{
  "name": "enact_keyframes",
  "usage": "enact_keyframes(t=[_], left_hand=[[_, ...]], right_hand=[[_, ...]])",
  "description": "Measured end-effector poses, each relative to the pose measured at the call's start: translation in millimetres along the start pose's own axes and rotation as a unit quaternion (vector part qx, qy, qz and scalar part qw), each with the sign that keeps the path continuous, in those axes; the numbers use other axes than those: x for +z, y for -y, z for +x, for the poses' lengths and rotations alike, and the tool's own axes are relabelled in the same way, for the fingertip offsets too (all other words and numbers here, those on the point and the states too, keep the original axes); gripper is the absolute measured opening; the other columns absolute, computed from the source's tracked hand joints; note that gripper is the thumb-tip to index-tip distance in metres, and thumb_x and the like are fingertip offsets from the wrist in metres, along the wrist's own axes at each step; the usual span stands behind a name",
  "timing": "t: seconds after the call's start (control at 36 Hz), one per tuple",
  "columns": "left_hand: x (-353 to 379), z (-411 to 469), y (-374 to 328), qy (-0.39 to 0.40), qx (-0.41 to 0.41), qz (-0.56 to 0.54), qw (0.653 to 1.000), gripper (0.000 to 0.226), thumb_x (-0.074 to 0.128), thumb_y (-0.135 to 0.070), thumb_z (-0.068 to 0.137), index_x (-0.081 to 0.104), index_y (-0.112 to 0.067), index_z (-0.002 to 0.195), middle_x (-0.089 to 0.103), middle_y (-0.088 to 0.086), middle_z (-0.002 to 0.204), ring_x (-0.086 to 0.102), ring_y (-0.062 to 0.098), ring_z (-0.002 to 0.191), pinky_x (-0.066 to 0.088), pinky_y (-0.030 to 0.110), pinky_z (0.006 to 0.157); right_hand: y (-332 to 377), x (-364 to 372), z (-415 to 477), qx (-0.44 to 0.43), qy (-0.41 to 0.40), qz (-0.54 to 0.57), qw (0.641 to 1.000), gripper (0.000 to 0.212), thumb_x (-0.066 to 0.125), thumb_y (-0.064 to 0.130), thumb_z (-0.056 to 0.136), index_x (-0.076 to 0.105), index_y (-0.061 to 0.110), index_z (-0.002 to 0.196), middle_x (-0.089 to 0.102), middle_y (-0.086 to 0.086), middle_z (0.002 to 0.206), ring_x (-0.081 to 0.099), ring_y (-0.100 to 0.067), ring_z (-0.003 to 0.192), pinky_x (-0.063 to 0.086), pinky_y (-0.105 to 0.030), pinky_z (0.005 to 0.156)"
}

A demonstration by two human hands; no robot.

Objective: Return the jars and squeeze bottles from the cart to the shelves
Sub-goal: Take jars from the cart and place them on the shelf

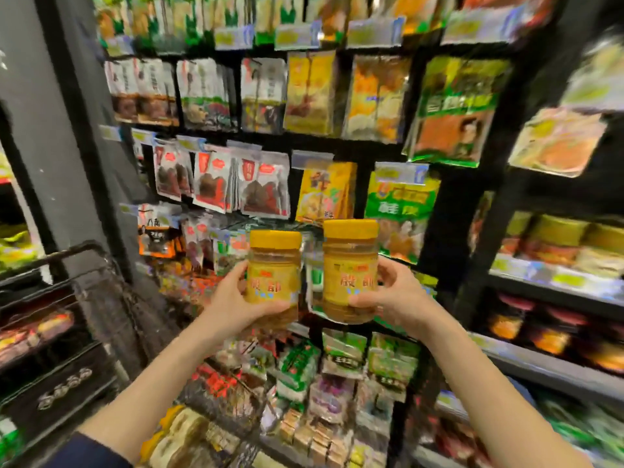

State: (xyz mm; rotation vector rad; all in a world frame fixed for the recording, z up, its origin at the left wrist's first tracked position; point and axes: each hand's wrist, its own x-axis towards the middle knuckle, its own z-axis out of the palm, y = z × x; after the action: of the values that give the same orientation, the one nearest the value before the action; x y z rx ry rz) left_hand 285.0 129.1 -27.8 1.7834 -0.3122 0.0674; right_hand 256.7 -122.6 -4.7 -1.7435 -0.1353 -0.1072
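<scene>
Two matching jars with yellow lids and amber contents are held up side by side in front of the shelves. My left hand grips the left jar from its left side and bottom. My right hand grips the right jar from its right side, a little higher than the other. Both jars stand upright with red lettering on yellow labels facing me. The black mesh cart stands at the lower left, its basket partly behind my left forearm. The view is blurred.
Dark shelves packed with hanging snack bags and packets fill the view ahead and to the right. A grey pillar rises at the left. Boxed and bagged goods lie on lower shelves under my arms.
</scene>
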Motion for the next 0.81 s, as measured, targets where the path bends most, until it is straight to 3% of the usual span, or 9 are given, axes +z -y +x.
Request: enact_keyframes(t=[0.08,0.14,0.22,0.33,0.39,0.5,0.58,0.72,0.81], left_hand=[[47.2,7.9,-20.5,0.036,0.020,-0.009,0.999,0.064,0.081,-0.005,0.065,0.048,-0.019,0.118,0.066,-0.001,0.100,0.067,-0.005,0.072,0.053,0.011,0.061],[82.3,8.0,-36.6,0.063,0.031,-0.015,0.997,0.064,0.081,-0.008,0.065,0.047,-0.025,0.116,0.064,-0.002,0.102,0.066,-0.002,0.078,0.053,0.011,0.063],[136.6,2.4,-58.9,0.104,0.042,-0.025,0.993,0.069,0.081,-0.010,0.065,0.044,-0.024,0.122,0.064,-0.005,0.106,0.065,0.000,0.088,0.054,0.014,0.067],[214.4,-15.0,-87.4,0.133,0.071,-0.038,0.988,0.062,0.081,-0.006,0.064,0.046,-0.032,0.107,0.063,-0.010,0.097,0.065,-0.008,0.078,0.052,0.010,0.062],[253.0,-24.6,-97.8,0.149,0.079,-0.049,0.985,0.067,0.082,-0.008,0.063,0.041,-0.032,0.111,0.062,-0.009,0.102,0.063,-0.005,0.082,0.054,0.017,0.071],[324.2,-44.0,-117.6,0.173,0.095,-0.062,0.978,0.079,0.086,-0.021,0.054,0.041,-0.029,0.119,0.063,-0.010,0.106,0.063,0.007,0.097,0.052,0.030,0.084],[370.6,-56.6,-130.6,0.192,0.109,-0.069,0.973,0.070,0.086,-0.020,0.055,0.046,-0.035,0.110,0.063,-0.014,0.102,0.063,0.003,0.094,0.053,0.026,0.081],[429.4,-72.5,-150.4,0.235,0.116,-0.092,0.961,0.067,0.087,-0.016,0.056,0.045,-0.040,0.102,0.063,-0.014,0.100,0.062,-0.003,0.088,0.054,0.020,0.076],[454.5,-73.3,-154.4,0.253,0.111,-0.094,0.957,0.084,0.093,-0.036,0.041,0.042,-0.044,0.108,0.064,-0.010,0.107,0.064,0.003,0.095,0.054,0.029,0.084]], right_hand=[[-2.4,-50.9,-29.6,-0.005,-0.048,-0.001,0.999,0.076,0.091,0.022,0.033,0.063,0.015,0.103,0.071,-0.003,0.101,0.068,-0.018,0.093,0.055,-0.032,0.081],[-3.2,-86.8,-53.3,-0.013,-0.077,-0.002,0.997,0.073,0.087,0.025,0.032,0.065,0.017,0.100,0.073,0.000,0.095,0.069,-0.014,0.088,0.055,-0.027,0.075],[-3.9,-140.9,-91.1,-0.013,-0.097,-0.014,0.995,0.060,0.084,0.012,0.043,0.064,0.018,0.099,0.075,0.006,0.089,0.070,-0.009,0.083,0.053,-0.022,0.068],[-6.0,-208.5,-142.3,-0.007,-0.150,-0.028,0.988,0.067,0.087,0.021,0.037,0.065,0.016,0.101,0.075,0.004,0.090,0.070,-0.013,0.083,0.055,-0.026,0.067],[-6.4,-238.8,-168.7,-0.007,-0.176,-0.039,0.984,0.070,0.085,0.027,0.033,0.065,0.016,0.099,0.075,0.004,0.088,0.070,-0.012,0.082,0.056,-0.027,0.067],[-5.6,-294.2,-222.6,-0.013,-0.220,-0.056,0.974,0.066,0.086,0.020,0.039,0.064,0.015,0.100,0.075,0.004,0.089,0.070,-0.011,0.084,0.053,-0.021,0.066],[-6.4,-330.3,-259.1,-0.011,-0.248,-0.067,0.966,0.060,0.084,0.013,0.046,0.064,0.017,0.102,0.074,0.003,0.093,0.070,-0.014,0.089,0.053,-0.022,0.068],[-11.2,-380.3,-300.9,-0.008,-0.302,-0.080,0.950,0.074,0.089,0.030,0.030,0.066,0.019,0.100,0.075,0.000,0.093,0.069,-0.018,0.090,0.055,-0.032,0.077],[-14.9,-403.5,-314.8,-0.017,-0.322,-0.079,0.943,0.071,0.088,0.026,0.034,0.066,0.017,0.100,0.074,-0.003,0.095,0.069,-0.020,0.091,0.055,-0.035,0.079]])
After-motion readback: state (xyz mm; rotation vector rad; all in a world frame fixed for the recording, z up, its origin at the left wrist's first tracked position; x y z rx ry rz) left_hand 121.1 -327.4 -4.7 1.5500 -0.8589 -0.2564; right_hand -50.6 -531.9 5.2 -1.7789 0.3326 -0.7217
